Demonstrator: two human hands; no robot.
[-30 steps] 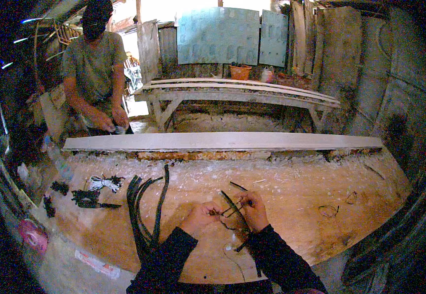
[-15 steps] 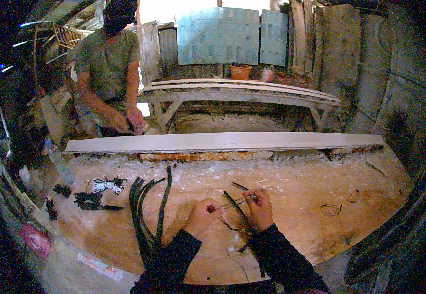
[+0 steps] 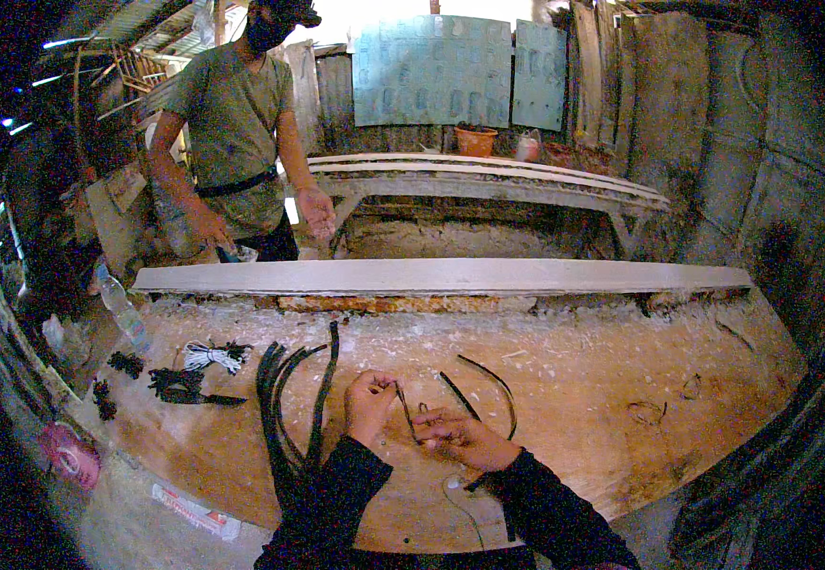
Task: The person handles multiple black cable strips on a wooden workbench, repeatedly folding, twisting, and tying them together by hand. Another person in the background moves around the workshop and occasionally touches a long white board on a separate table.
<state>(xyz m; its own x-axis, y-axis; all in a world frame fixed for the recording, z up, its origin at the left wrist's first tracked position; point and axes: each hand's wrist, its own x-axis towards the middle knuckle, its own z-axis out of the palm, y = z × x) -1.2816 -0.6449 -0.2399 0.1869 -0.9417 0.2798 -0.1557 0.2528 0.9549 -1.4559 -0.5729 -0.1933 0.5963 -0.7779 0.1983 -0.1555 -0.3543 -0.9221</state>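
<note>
My left hand [image 3: 369, 408], at the middle of the wooden tabletop [image 3: 574, 408], pinches the upper end of a thin dark strip [image 3: 407, 411]. That strip slants down to my right hand [image 3: 464, 440], whose fingers are closed at its lower end. A short black strip [image 3: 458, 394] lies just beyond my right hand, beside a thin curved dark strip [image 3: 500, 382]. Left of my left hand, several long black strips [image 3: 321, 408] run from my sleeve toward the far side. A thin cord [image 3: 469, 513] lies below my right hand.
A white-tied cord bundle [image 3: 211, 356] and black bundles [image 3: 177, 385] lie at left, near a clear bottle [image 3: 123, 309]. A pale raised board [image 3: 441, 275] spans the far edge. Beyond it stand a person [image 3: 232, 142] and a long bench [image 3: 488, 185]. Small wire loops [image 3: 647, 412] lie right.
My right hand has come left and nearer, and my left hand has shifted slightly left. The strip between them now slants steeply. Across the table, the person has straightened and moved their hands apart.
</note>
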